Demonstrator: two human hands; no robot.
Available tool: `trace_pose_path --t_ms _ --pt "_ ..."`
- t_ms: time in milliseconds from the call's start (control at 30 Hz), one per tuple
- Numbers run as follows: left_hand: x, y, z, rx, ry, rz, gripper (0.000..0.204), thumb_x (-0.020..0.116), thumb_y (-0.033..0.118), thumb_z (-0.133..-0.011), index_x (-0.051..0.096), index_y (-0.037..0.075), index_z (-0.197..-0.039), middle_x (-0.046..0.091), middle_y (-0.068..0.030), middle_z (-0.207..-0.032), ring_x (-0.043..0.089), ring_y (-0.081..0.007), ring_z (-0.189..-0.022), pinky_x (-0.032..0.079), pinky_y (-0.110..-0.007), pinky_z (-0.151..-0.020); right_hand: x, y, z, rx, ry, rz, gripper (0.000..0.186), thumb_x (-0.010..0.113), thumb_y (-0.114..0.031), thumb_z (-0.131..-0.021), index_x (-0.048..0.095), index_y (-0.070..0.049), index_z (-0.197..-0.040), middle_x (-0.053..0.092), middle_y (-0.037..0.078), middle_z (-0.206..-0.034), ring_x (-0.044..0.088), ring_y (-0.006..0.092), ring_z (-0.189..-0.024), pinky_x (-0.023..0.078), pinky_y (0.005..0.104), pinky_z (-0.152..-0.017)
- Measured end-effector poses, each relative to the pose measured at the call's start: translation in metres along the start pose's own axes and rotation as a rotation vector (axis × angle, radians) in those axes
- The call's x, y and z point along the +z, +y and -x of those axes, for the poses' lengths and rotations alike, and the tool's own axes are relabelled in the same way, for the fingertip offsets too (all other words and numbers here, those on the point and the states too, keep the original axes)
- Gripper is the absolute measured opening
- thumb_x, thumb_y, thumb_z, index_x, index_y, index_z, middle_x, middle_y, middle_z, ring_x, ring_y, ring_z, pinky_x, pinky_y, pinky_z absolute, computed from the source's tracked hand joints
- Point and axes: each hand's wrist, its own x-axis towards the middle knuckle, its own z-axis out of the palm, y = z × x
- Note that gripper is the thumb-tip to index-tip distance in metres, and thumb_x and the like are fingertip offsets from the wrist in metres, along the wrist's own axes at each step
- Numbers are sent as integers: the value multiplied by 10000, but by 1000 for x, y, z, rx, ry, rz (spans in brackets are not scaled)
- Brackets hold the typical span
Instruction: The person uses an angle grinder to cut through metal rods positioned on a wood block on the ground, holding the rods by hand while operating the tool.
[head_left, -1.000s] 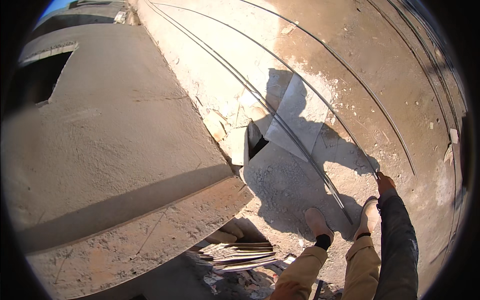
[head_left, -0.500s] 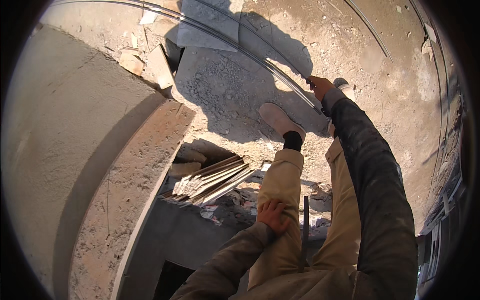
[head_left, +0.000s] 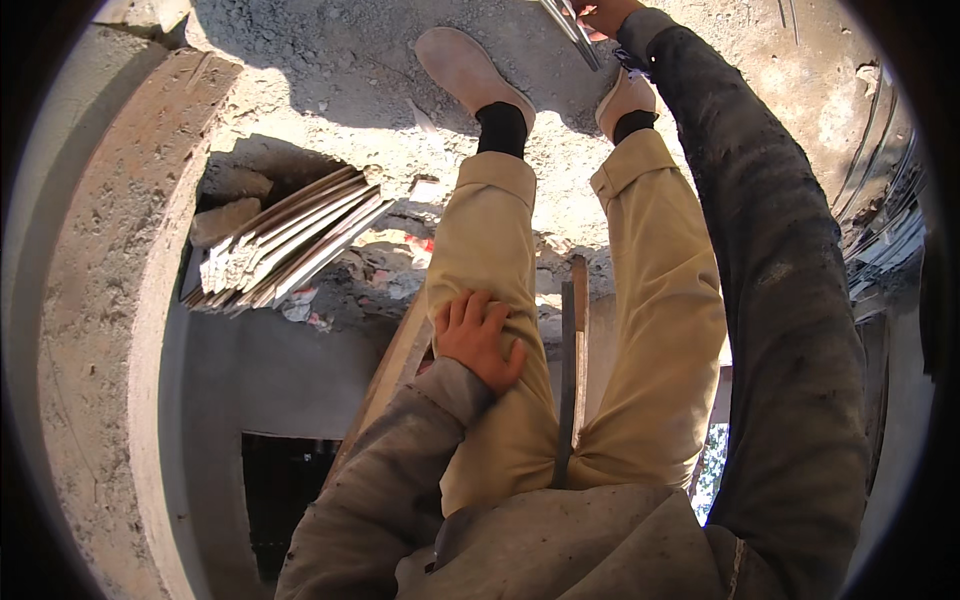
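Note:
My left hand point(head_left: 478, 338) rests flat on the left leg of my tan trousers point(head_left: 490, 245), above the knee, fingers spread. My right arm reaches out to the upper edge of the view. There my right hand point(head_left: 606, 14), partly cut off by the edge, is closed at the ends of several thin grey metal rods point(head_left: 573, 36). Just how its fingers wrap the rods is hard to make out. The rod ends point down between my left shoe point(head_left: 468, 72) and my right shoe point(head_left: 627, 100).
A bundle of thin flat strips point(head_left: 290, 240) lies to the left of my legs. Farther left runs a rough concrete ledge point(head_left: 110, 230). A dark opening point(head_left: 285, 490) shows below. Between my legs stands a dark upright bar point(head_left: 568, 380). More long rods point(head_left: 890, 230) lie at the right edge.
The view has tilted down toward my body, so the ground and rods have shifted up and partly out of sight. My left hand stays on my leg; my right hand remains at the rods.

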Motion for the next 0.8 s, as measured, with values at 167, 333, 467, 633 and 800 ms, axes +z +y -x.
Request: trace_pose_path --t_ms 167,333,467,633,800 --pt "3 -5 -2 16 8 67 387 612 236 -623 558 87 -977 464 -130 -1099 401 -322 -1072 272 -461 -929 29 56 -11 -240 -148 -10 185 609 -213 -687 626 -80 -814 628 112 -745 614 248 -706 488 355 -637" --pt "5 -9 -1 26 30 101 371 609 229 -621 564 81 -959 469 -130 -1090 402 -320 -1070 269 -461 -930 24 35 7 138 -315 -95 212 619 -191 -711 614 -75 -888 628 99 -777 614 198 -713 486 324 -608" --pt "5 -14 -1 46 36 124 364 604 222 -624 563 77 -955 472 -133 -1085 402 -321 -1068 268 -461 -931 25 35 14 152 -296 -251 283 640 -232 -716 599 -71 -945 630 101 -843 606 204 -765 475 312 -659" --pt "5 -17 1 52 60 124 374 595 256 -614 578 68 -937 495 -139 -1064 415 -317 -1060 268 -446 -926 16 8 17 44 -218 90 344 666 -274 -696 602 -65 -962 638 99 -864 598 219 -808 464 322 -716" --pt "2 -19 0 78 68 128 369 593 244 -613 574 65 -935 497 -138 -1055 417 -318 -1055 272 -445 -922 13 9 20 105 -293 47 314 664 -288 -681 630 -77 -910 644 104 -822 608 217 -778 469 342 -703"
